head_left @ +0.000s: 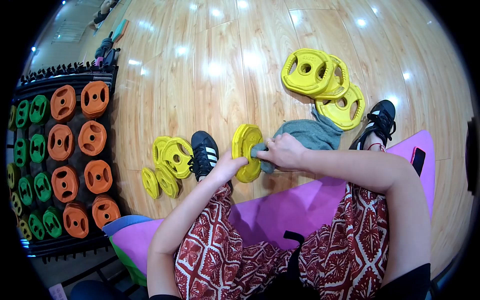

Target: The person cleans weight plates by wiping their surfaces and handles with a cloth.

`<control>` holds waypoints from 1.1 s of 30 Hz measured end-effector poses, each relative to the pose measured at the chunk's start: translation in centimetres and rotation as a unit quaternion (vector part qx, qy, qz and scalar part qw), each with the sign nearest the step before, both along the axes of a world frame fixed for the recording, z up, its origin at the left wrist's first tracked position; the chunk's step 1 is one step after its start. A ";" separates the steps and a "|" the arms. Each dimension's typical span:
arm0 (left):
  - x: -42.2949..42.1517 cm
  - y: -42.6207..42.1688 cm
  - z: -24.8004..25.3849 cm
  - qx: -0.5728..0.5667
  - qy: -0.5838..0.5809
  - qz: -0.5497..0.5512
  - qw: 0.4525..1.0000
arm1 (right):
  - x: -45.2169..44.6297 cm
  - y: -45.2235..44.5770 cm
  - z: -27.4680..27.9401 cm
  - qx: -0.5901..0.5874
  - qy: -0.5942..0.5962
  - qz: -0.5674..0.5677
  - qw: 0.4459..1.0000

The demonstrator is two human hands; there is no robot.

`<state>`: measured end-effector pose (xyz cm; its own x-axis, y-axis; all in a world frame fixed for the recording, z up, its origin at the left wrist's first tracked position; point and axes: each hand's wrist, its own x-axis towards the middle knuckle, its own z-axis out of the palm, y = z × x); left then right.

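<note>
Plate, yellow and ridge-rimmed (pixel 240 145), is held on edge; floor contact unclear. I've got left hand (pixel 231 166) gripping its rim, likely bracing it; right hand (pixel 286 151) clutching grey cloth (pixel 311 134) against its centre. More yellow plates (pixel 325 92) left and right of it, glossy wood-plank floor (pixel 215 85). Purple mat (pixel 280 210) on its near side; black rack (pixel 75 245) far left of it.

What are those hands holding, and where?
Left hand: a yellow plate, by its edge. Right hand: a grey cloth, by the bunched end at the plate.
</note>
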<state>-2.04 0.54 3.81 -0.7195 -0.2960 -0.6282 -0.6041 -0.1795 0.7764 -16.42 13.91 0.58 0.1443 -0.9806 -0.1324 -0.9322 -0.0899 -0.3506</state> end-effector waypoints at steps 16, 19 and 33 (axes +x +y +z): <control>-0.6 -0.9 0.9 -0.075 -0.032 -0.148 0.986 | 0.0 -0.5 1.6 0.273 -0.192 -0.068 0.940; -0.2 -0.9 -0.3 -0.208 -0.005 -0.221 0.953 | -0.1 -0.8 0.9 0.289 -0.208 -0.058 0.933; 0.7 -1.9 -3.5 -0.175 0.093 -0.141 0.970 | 2.4 -1.9 2.1 0.353 -0.731 -0.345 0.472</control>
<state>-1.31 -1.33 0.35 -0.8941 -0.2420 -0.3768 -0.4346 0.2663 0.8603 -14.04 11.98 2.69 0.2656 -0.6478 -0.7140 0.6284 0.6780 -0.3813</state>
